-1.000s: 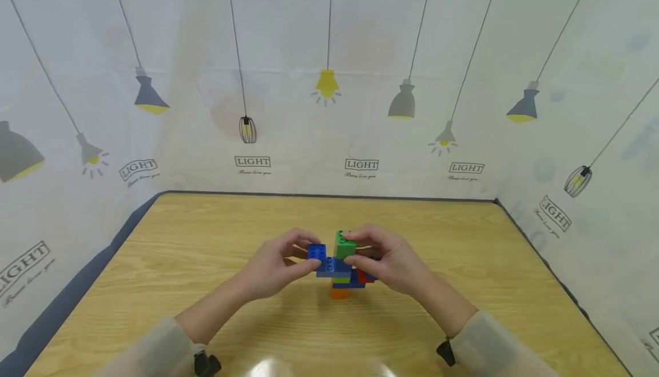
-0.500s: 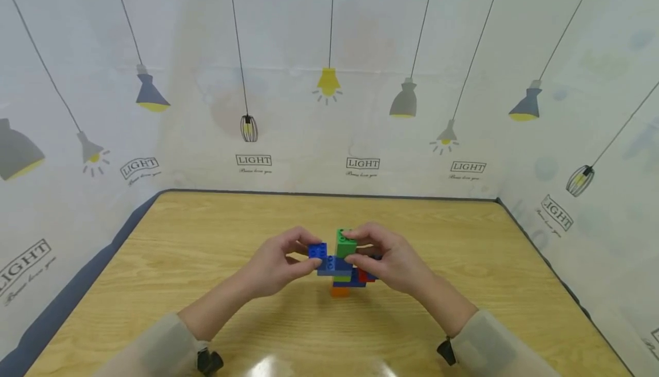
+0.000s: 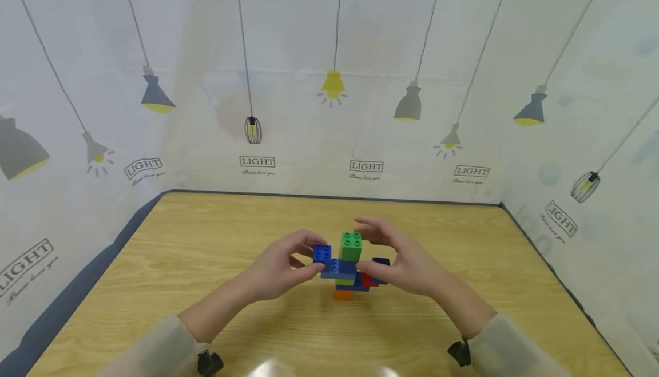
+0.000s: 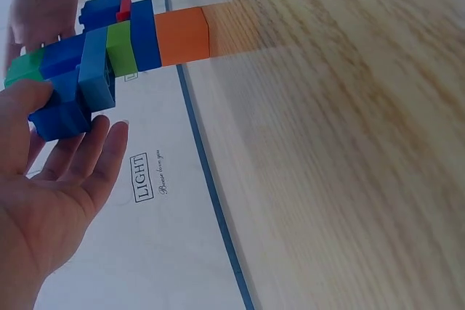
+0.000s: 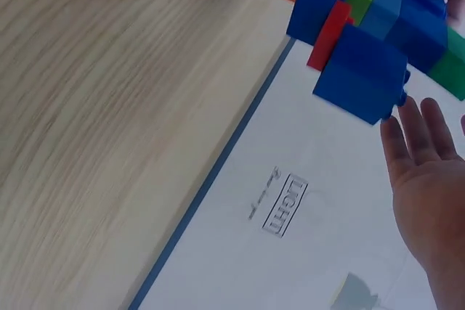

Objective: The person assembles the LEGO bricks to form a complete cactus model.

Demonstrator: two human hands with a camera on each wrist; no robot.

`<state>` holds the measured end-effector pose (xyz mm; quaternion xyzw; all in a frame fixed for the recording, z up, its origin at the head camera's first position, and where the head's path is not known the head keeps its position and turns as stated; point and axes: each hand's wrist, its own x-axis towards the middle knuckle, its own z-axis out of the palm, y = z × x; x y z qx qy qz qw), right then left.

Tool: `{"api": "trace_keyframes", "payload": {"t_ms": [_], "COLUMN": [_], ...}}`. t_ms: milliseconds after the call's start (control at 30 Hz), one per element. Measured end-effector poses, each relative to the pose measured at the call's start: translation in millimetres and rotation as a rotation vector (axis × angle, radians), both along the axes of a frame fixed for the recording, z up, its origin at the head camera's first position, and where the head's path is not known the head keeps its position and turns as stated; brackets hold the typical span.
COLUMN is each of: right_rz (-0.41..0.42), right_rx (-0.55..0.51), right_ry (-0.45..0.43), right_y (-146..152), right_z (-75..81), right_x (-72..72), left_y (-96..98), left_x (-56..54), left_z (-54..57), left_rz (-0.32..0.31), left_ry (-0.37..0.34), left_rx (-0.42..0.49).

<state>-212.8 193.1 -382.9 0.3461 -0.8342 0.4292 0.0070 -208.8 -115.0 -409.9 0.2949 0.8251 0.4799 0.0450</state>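
Note:
A stack of building bricks stands on the table, with an orange brick (image 3: 343, 295) at its foot and a green brick (image 3: 352, 248) on top. Between them are blue layers and a lime green brick (image 4: 121, 49). My left hand (image 3: 280, 265) pinches a blue brick (image 3: 322, 253) on the stack's left arm between thumb and fingers. My right hand (image 3: 412, 260) is spread around the upper right side, fingers off the green brick. Below those fingers, a larger blue brick (image 5: 362, 74) sits on a red brick (image 5: 330, 36); in the right wrist view its studs are right at the fingertips.
The wooden table (image 3: 206, 234) reaches back to a dark edge strip (image 3: 329, 196). Behind and on both sides hangs a pale sheet (image 3: 288, 114) printed with lamps. Both sleeves carry small black devices, such as the left one (image 3: 209, 361).
The right hand has let go of the green brick and its fingers have spread to the right. The green brick stays on top; the left hand keeps its hold. The head view has shifted slightly.

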Motion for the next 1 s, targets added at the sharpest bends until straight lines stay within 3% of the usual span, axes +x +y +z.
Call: {"api": "trace_keyframes", "payload": {"t_ms": [233, 333, 433, 567, 667, 1000], "right_rz": [-0.074, -0.076, -0.066, -0.071, -0.093, -0.114], "right_rx": [0.068, 0.130, 0.210, 0.296, 0.323, 0.315], "right_ry": [-0.006, -0.069, -0.117, -0.064, -0.001, 0.042], "right_y": [34, 43, 44, 37, 30, 17], "right_z": [-7.6, -17.6, -27.2, -33.4, -34.8, -39.1], "right_x": [4.6, 6.0, 8.1, 11.3, 13.0, 11.5], "left_y": [1.0, 0.3, -1.0, -1.6, 0.1, 6.9], "left_x": [0.7, 1.8, 2.5, 1.9, 1.1, -1.6], "left_z": [2.0, 2.2, 0.8, -3.0, -5.0, -6.8], "left_rz": [-0.002, -0.001, -0.015, -0.057, -0.074, -0.037], "left_ry": [0.043, 0.061, 0.130, 0.265, 0.323, 0.336], "left_rx": [-0.020, -0.034, -0.085, -0.159, -0.190, -0.254]}}
